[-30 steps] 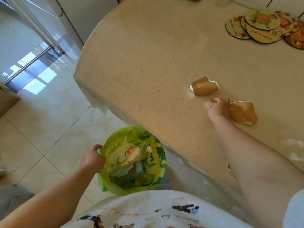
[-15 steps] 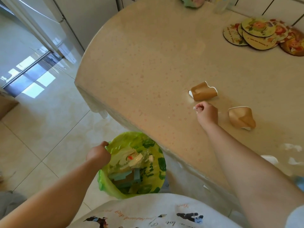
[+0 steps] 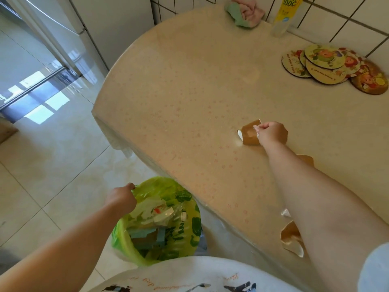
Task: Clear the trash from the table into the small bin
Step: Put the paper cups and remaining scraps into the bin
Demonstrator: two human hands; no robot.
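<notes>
Brown paper cup, crushed flat with a white inside [image 3: 249, 133], is lying on its side on the beige speckled bench [image 3: 189, 85], and the right hand [image 3: 272, 133] is right up against its right end. That hand's fingers are curled in with a little scrap of white paper [image 3: 256, 127] pinched at the tips; can't tell if it actually has a grip on the cup as well.

Another crushed brown paper cup [image 3: 291, 239] sits at the near edge of the bench, half hidden by the right forearm, and a bit of a third one [image 3: 306, 159] peeks out behind that same arm.

Down on the tiled floor, just beside the bench edge, is the small bin with a green printed plastic liner [image 3: 185, 209], already holding wrappers and blue-green card bits. The left hand [image 3: 121, 199] is curled round the liner's rim on the far-left side.

Further back on the bench: a stack of round cartoon-print coasters [image 3: 328, 66], a yellow-labelled clear bottle [image 3: 284, 15] and a bunched pink and green cloth [image 3: 244, 12] against the white tiled wall.
</notes>
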